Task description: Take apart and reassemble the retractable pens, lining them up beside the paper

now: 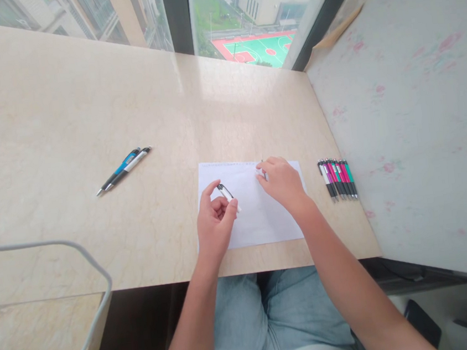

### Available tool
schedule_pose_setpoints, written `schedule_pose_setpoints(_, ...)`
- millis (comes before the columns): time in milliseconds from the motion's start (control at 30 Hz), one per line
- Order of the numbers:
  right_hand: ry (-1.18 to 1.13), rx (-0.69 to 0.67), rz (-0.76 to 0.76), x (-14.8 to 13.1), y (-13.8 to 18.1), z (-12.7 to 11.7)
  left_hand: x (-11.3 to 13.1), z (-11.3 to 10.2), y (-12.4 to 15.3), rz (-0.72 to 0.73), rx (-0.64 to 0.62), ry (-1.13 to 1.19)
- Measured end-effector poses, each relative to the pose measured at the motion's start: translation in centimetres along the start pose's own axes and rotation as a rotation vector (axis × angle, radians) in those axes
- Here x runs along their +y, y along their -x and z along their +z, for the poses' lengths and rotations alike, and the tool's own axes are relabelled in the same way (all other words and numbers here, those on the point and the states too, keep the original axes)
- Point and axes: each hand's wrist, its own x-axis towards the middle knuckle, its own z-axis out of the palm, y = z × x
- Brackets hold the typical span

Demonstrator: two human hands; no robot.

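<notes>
My left hand (213,221) is closed on a white pen barrel (227,192) with a black clip, held tilted between thumb and fingers above the paper. My right hand (282,181) hovers over the right part of the same white sheet of paper (255,223), its thumb and fingertips brought together. A thin, small piece shows by those fingertips, too fine to name. Faint marks run along the top edge of the sheet.
Two pens, one blue (122,165) and one white and black (132,164), lie together at the left. A row of several colourful pens (338,178) lies near the right wall (411,123). A grey cable (87,257) loops at the lower left. Windows border the far edge.
</notes>
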Motion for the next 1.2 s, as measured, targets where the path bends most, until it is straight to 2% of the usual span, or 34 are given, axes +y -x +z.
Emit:
schedule_pose_setpoints(300, -0.021, 0.037, 0.025, 0.0, 0.7, -0.1, -0.2, 0.1, 0.0, 0.001, -0.013, -0.031)
schedule_pose_setpoints(633, -0.046, 0.047, -0.018, -0.9, -0.2, 1.4, -0.3, 0.2, 0.1, 0.010, -0.006, -0.101)
schedule_pose_setpoints(800, -0.029, 0.037, 0.004, -1.8, -0.5, 1.1, -0.3, 0.3, 0.3, 0.019, -0.018, -0.136)
schedule_pose_setpoints(967, -0.013, 0.089, 0.038, -1.8, -0.5, 0.7, -0.2, 0.4, 0.2, 0.021, -0.012, -0.144)
schedule_pose_setpoints(1100, -0.053, 0.134, 0.086, -1.3, 1.0, 0.4, -0.4, 0.2, 0.2, 0.021, -0.018, -0.156)
schedule_pose_setpoints(1200, -0.132, 0.223, 0.141, -0.2, 3.9, 0.3, -0.5, 0.1, 0.2, 0.038, -0.028, -0.222)
